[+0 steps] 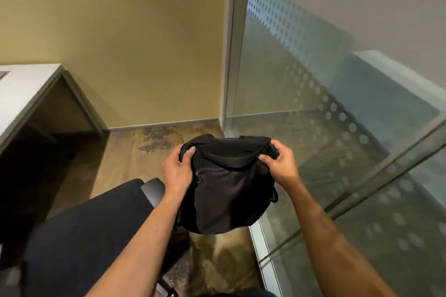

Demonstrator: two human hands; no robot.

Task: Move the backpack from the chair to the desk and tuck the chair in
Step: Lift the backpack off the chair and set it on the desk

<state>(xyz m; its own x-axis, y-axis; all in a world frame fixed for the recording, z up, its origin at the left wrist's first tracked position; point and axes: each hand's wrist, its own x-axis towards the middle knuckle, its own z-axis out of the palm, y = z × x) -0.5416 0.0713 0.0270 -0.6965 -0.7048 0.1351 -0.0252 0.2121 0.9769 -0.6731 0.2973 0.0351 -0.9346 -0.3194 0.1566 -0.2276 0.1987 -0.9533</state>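
Head cam, only view here: black backpack (229,188) is up in the air, held w/ both hands over the floor (144,152), just right of the chair (79,236) and not touching the seat afaict. Left hand (177,171) has its grip clamped on the top left corner of the bag, thumb pressed over the fabric near the blue zipper line. Right hand (281,164) is clamped on the top right corner, fingers bunching the cloth. Top strap sags across the middle btw the two hands, and the bag hangs down below them, front pocket facing the cam. Chair seat is dark, w/ a grey armrest (153,189) right beside the left forearm. The tabletop (26,89) is off at the left edge, white, well apart from the bag, chair not under it. Glass partition (325,116) w/ a dotted frosting runs along the right, yellow wall (120,38) behind.
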